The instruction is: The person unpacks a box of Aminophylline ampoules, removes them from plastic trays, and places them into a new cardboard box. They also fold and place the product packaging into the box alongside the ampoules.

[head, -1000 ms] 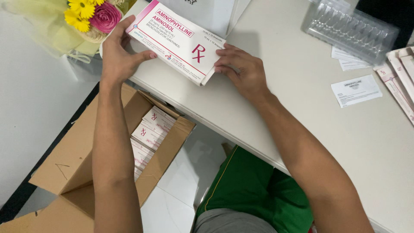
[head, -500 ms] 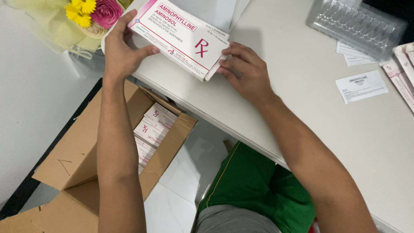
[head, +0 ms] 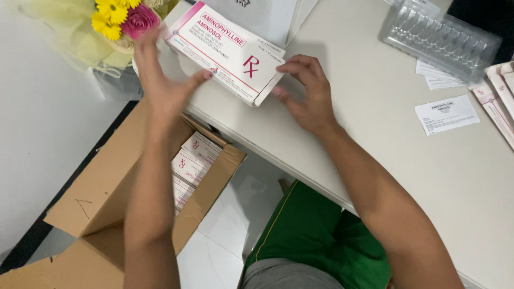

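View from my headset feed: a pale grey table (head: pixel 375 139) fills the right side, its edge running diagonally. Below, I see white floor tiles (head: pixel 225 225) and a dark strip (head: pixel 64 192) beside a white surface (head: pixel 37 134). Lighting even, soft.

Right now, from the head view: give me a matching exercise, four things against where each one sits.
Things:
1. white and pink carton
2. cardboard box
3. clear blister tray
4. flowers

Places:
A. table, far right
B. floor, beside the table
C. top left, past the left hand
D. table edge, between both hands

Pairs: 1-D, 2-B, 3-A, 4-C
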